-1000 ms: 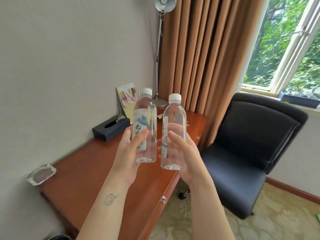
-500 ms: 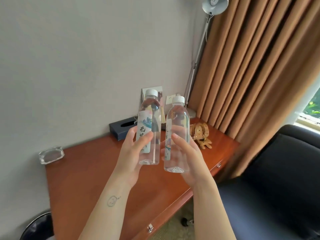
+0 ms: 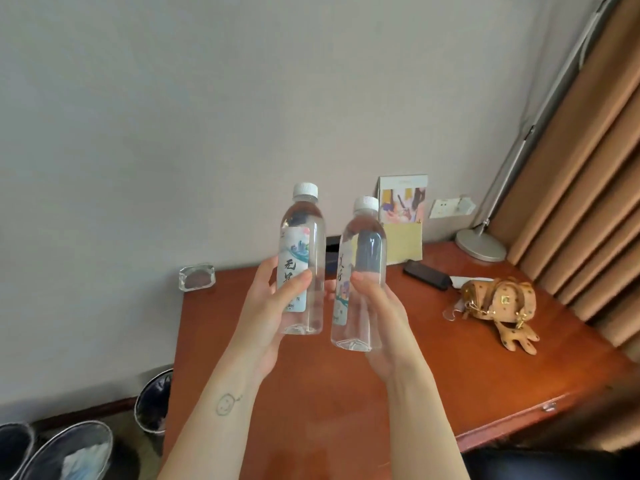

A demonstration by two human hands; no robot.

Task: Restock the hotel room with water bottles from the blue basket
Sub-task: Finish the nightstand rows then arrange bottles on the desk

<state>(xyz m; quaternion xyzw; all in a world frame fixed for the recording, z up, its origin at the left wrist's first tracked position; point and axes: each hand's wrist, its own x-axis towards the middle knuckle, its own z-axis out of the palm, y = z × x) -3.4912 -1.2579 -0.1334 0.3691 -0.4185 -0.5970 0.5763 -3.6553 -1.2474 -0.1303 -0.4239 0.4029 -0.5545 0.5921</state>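
Two clear water bottles with white caps and pale printed labels are held upright above the red-brown wooden desk (image 3: pixel 311 410). My left hand (image 3: pixel 266 306) is shut on the left bottle (image 3: pixel 304 258), thumb across its label. My right hand (image 3: pixel 377 317) is shut on the right bottle (image 3: pixel 362 271), which tilts slightly left and hangs a little lower. The bottles are close together but apart. The blue basket is not in view.
On the desk: a glass ashtray (image 3: pixel 196 277) at the back left corner, a card stand (image 3: pixel 403 220), a dark case (image 3: pixel 426 270), a tan bag with a plush charm (image 3: pixel 498 303), a lamp base (image 3: pixel 479 244). Bins (image 3: pixel 154 403) stand left of the desk; curtain (image 3: pixel 588 202) at right.
The view has swung left and down: chair and window are gone, the desk's left end and bins appear. Both hands keep their bottles, now lower and closer over the desk.
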